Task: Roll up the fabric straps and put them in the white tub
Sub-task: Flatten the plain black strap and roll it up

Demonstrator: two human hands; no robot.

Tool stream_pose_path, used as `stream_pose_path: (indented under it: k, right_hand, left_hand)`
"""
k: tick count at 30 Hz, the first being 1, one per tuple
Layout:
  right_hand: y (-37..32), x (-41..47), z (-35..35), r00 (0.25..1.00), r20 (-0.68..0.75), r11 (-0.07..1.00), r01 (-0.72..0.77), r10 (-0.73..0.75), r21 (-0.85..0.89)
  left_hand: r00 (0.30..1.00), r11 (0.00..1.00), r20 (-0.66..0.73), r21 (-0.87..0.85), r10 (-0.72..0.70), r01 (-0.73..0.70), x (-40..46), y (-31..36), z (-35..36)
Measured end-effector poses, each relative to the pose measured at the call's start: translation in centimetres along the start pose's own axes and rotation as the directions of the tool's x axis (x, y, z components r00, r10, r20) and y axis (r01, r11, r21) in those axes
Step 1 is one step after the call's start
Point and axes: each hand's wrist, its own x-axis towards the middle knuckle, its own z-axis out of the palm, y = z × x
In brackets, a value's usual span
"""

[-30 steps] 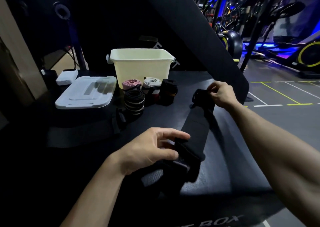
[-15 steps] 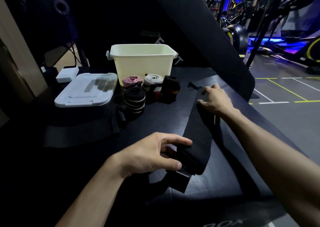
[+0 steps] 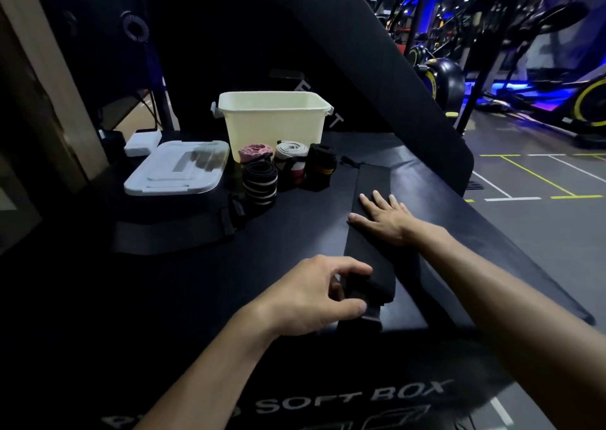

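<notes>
A long black fabric strap [image 3: 367, 242] lies flat on the black soft box, running away from me. My right hand [image 3: 382, 218] rests palm down on its middle with straight fingers. My left hand [image 3: 314, 293] grips the strap's near end, fingers curled round the folded part. The white tub [image 3: 273, 123] stands at the back. In front of it stand rolled straps: a pink one [image 3: 255, 152], a white one [image 3: 291, 160], a black one [image 3: 321, 167] and a black striped one [image 3: 260, 183].
The tub's translucent lid [image 3: 178, 167] lies left of the rolls, with a small white box [image 3: 142, 141] behind it. A wide black belt [image 3: 183, 232] lies left of the strap. The soft box's edge drops to the gym floor [image 3: 541, 219] on the right.
My right hand let go of the strap's raised far end, lowered it flat and slid back toward me, now pressing open on the strap. My left hand kept hold of the near end.
</notes>
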Motion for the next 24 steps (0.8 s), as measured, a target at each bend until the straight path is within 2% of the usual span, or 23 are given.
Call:
stream_pose_path:
  k: [3,6,9,11,12,14,16,18,20,24]
  right_hand:
    - [0.2,-1.4,-0.3,0.998,-0.016,0.998,0.062,-0.062,0.013]
    - [0.1,-3.2,-0.4,0.987,-0.108,0.991,0.124,-0.119,0.045]
    - [-0.8,-5.1,-1.1,0.966,-0.158,0.975,0.216,-0.205,0.056]
    - [-1.8,-6.2,-2.0,0.946,-0.184,0.959,0.279,-0.267,0.046]
    - [-2.5,-6.7,-2.5,0.935,-0.195,0.949,0.311,-0.297,0.043]
    - [-4.1,-7.6,-3.3,0.913,-0.213,0.931,0.363,-0.348,0.035]
    - [-6.0,-8.1,-3.8,0.896,-0.220,0.915,0.402,-0.386,0.034]
    - [-8.4,-8.3,-3.9,0.887,-0.205,0.899,0.433,-0.413,0.063]
    - [-11.1,-8.0,-3.5,0.875,-0.173,0.879,0.470,-0.452,0.078]
    - [-16.6,-6.6,-2.1,0.855,-0.135,0.850,0.515,-0.501,0.108]
  left_hand:
    - [0.999,0.997,-0.012,0.073,0.030,-0.029,-0.5,1.0,1.2]
    - [0.997,0.970,-0.048,0.238,0.061,-0.048,-1.2,1.3,2.0]
    - [0.997,0.981,-0.062,0.193,0.037,-0.024,-2.1,0.7,0.9]
    - [0.984,0.978,-0.173,0.206,0.045,-0.008,-2.7,-0.1,-1.0]
    - [0.961,0.955,-0.273,0.294,0.045,0.039,-3.0,-0.7,-2.4]
    - [0.870,0.819,-0.492,0.503,0.011,0.275,-4.2,-2.1,-5.7]
    - [0.758,0.687,-0.644,0.504,-0.107,0.524,-6.0,-3.8,-8.7]
    - [0.683,0.612,-0.686,0.433,-0.253,0.662,-7.7,-5.5,-10.8]
    - [0.649,0.567,-0.675,0.398,-0.351,0.721,-8.8,-6.9,-11.9]
    - [0.620,0.611,-0.658,0.296,-0.427,0.735,-10.0,-8.5,-13.3]
